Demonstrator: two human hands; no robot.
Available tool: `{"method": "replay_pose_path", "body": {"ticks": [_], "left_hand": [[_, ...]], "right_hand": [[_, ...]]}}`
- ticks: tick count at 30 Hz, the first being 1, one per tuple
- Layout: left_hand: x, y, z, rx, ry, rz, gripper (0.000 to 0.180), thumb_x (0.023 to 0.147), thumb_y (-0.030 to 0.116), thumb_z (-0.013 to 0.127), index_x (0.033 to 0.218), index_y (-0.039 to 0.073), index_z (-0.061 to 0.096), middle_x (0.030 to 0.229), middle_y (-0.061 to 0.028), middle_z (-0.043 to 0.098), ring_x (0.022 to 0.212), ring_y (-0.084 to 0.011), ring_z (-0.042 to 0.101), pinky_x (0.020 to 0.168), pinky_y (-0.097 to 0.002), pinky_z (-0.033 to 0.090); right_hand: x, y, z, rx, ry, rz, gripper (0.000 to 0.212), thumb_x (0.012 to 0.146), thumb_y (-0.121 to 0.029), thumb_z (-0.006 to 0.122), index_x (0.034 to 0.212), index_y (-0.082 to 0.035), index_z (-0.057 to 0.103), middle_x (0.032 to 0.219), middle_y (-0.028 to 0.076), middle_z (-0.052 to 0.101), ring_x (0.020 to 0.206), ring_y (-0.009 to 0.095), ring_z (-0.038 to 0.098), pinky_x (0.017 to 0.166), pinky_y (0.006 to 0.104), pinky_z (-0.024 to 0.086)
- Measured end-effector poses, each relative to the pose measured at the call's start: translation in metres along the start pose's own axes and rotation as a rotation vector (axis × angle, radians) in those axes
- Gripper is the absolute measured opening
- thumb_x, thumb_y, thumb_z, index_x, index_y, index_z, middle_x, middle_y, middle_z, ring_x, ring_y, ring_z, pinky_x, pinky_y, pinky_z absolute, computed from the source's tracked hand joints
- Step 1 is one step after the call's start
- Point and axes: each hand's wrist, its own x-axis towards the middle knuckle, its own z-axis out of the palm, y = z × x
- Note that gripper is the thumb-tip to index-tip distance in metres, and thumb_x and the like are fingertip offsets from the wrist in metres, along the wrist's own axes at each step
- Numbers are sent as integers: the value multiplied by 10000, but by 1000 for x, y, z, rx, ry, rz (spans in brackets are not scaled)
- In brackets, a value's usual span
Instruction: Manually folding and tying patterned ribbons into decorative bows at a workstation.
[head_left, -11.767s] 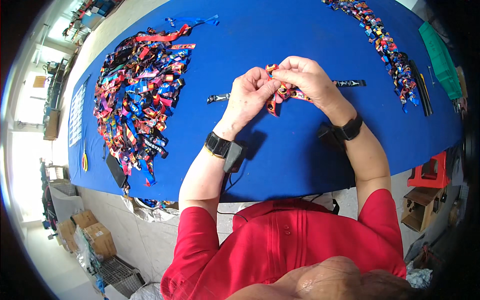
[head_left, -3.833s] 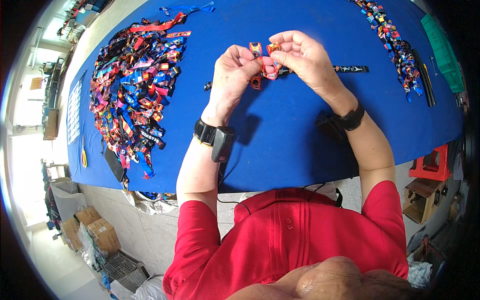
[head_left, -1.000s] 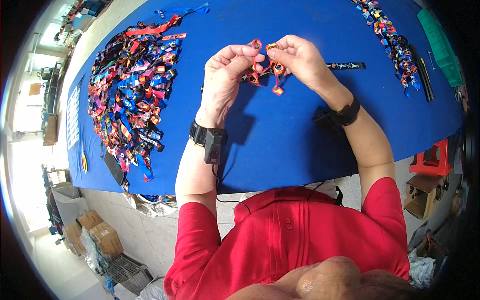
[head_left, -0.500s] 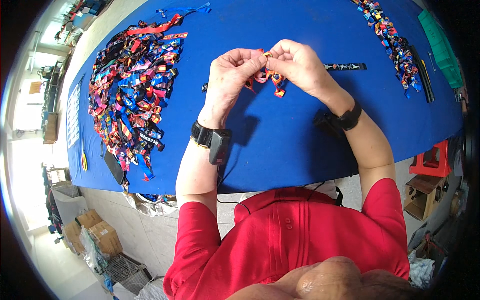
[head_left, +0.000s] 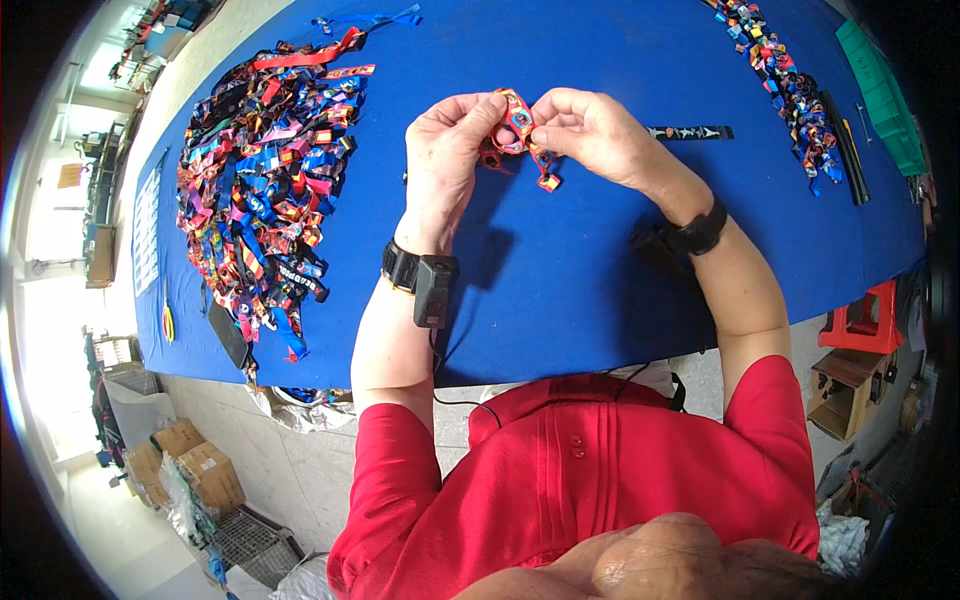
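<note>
Above the blue-covered table, my left hand (head_left: 450,150) pinches the top of a red patterned ribbon strap (head_left: 517,118) between thumb and fingers. The thumb and forefinger of my right hand (head_left: 600,142) close on the same strap lower down. Between the hands it bends into a loop, and short ends with a yellow tip hang below. Whether the loop is knotted, I cannot make out. Behind my right hand a black strap with white figures (head_left: 700,132) lies flat; my hands hide its middle. Black bands with small boxes circle both wrists.
A big heap of colourful straps (head_left: 265,190) covers the table's left side. At the far right lie a long row of bundled straps (head_left: 775,80), dark rods (head_left: 846,150) and a green tray (head_left: 880,100). Yellow-handled scissors (head_left: 168,322) lie near the left edge. A red stool (head_left: 862,322) stands beyond the table.
My hands have drawn apart slightly, the left one shifting left. More of the red strap now shows stretched between them, where before both sets of fingertips met over it.
</note>
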Motion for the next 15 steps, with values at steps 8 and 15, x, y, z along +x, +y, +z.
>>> {"method": "replay_pose_path", "body": {"ticks": [8,15], "left_hand": [[-1,0,-1,38,-29,-30,205,944,148,665,1042,-31,683,859,-77,706,697,-106,635,667,-236,526],[5,-3,-2,-134,-25,45,196,946,70,631,1096,-55,639,992,-153,711,842,-192,698,784,-296,571]], "right_hand": [[3,5,4,58,13,-65,193,982,-181,622,985,10,652,892,23,689,795,47,605,686,208,488],[5,8,-5,175,167,-5,218,972,-246,632,932,-35,669,837,10,679,745,50,612,661,206,484]]}}
